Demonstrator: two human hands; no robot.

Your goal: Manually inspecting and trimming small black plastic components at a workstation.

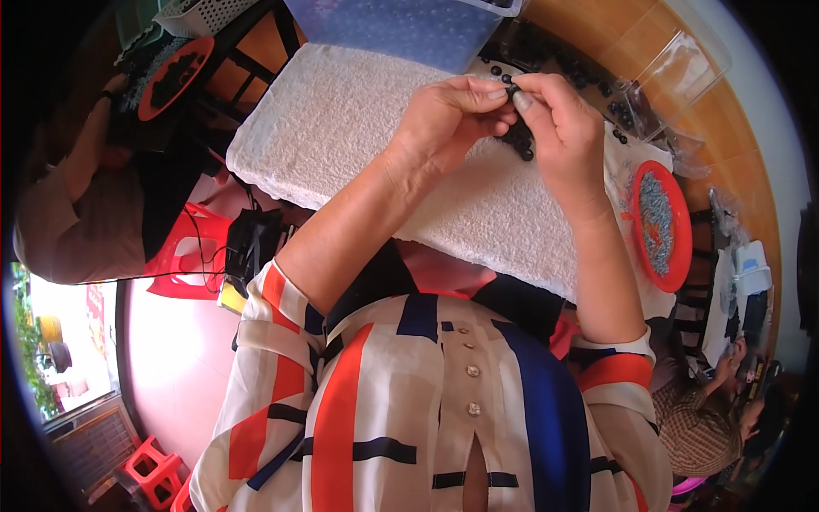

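My left hand (448,119) and my right hand (554,128) meet above a white towel (358,128) spread on the table. Both pinch a small black bead-like piece (510,90) between thumb and fingertips. Under my right hand lies a little heap of more small black pieces (519,141) on the towel. My forearms come up from a striped shirt at the bottom.
A blue plastic bin (409,26) stands behind the towel. A red dish (661,222) of small grey parts sits at right, clear trays (674,72) with black pieces beyond. One person sits at left with a red dish (175,72), another at lower right. Red stools are below.
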